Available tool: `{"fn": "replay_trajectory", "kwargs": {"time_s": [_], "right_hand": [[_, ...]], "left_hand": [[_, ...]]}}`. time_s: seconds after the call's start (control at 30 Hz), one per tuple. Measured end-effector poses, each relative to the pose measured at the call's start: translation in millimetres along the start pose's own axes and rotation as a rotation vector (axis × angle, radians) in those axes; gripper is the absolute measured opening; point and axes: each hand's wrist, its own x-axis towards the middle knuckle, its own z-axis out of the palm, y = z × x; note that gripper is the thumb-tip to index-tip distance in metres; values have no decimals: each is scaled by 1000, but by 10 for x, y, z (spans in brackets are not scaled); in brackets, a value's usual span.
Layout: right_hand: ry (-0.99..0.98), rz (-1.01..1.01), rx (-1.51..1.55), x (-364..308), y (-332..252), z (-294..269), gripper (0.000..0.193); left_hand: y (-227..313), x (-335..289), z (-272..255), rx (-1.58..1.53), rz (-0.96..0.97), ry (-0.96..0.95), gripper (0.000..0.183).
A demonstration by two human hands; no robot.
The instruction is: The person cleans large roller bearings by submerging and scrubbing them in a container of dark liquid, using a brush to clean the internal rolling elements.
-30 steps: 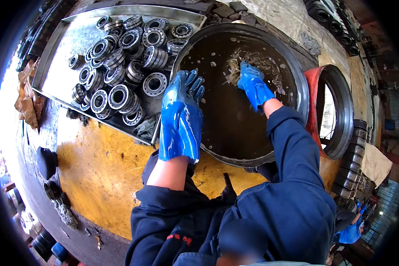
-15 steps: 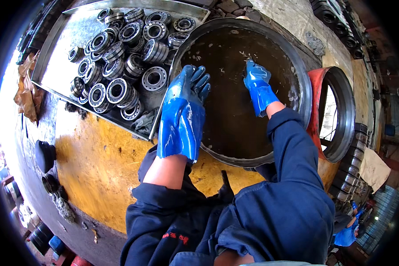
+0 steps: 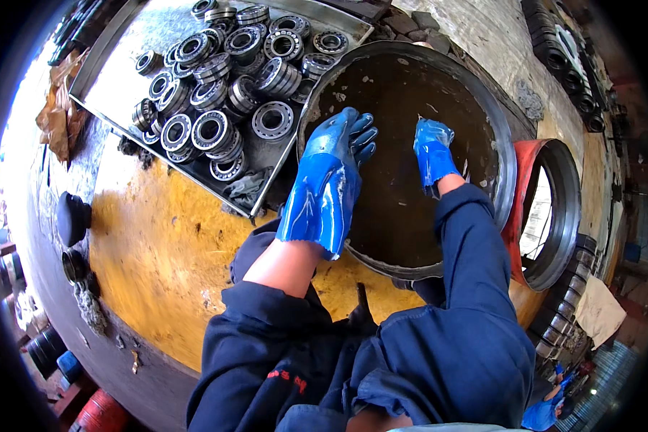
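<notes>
A wide round metal tub (image 3: 507,169) of dark brown liquid (image 3: 389,187) stands before me. Over its left rim is my left hand (image 3: 338,147) in a long blue rubber glove, fingers apart and slightly bent, with nothing seen in them. My right hand (image 3: 434,140), gloved the same way, is low over the middle of the liquid, its fingers curled closed. What it grips, if anything, I cannot make out; a small pale tip shows at its fingers. Left of the tub, a metal tray (image 3: 97,108) carries a heap of roller bearings (image 3: 211,129).
A grey rag (image 3: 246,186) lies in the tray's near corner. Right of the tub stands a red-sided metal ring (image 3: 523,209), beside a row of dark bearings (image 3: 565,306). Brown crumpled paper (image 3: 59,119) is at the far left. A yellow-stained board (image 3: 158,252) spreads before me.
My view has shifted, so the tray and tub sit farther right in it. The right hand has drawn slightly nearer me over the liquid, still closed. The left hand stays open by the rim.
</notes>
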Motion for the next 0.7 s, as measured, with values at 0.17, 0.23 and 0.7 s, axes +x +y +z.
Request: {"fn": "replay_trajectory", "kwargs": {"time_s": [0.17,0.23,0.7], "right_hand": [[-233,-23,159,-579,-71,-575,38],[-196,-34,399,-738,8,-487,40],[-163,-369,615,-2449,228,-363,39]], "left_hand": [[32,62,-47,-40,-9,-49,47],[32,7,-20,-31,43,-63,48],[-19,-154,-11,262,35,-310,30]]}}
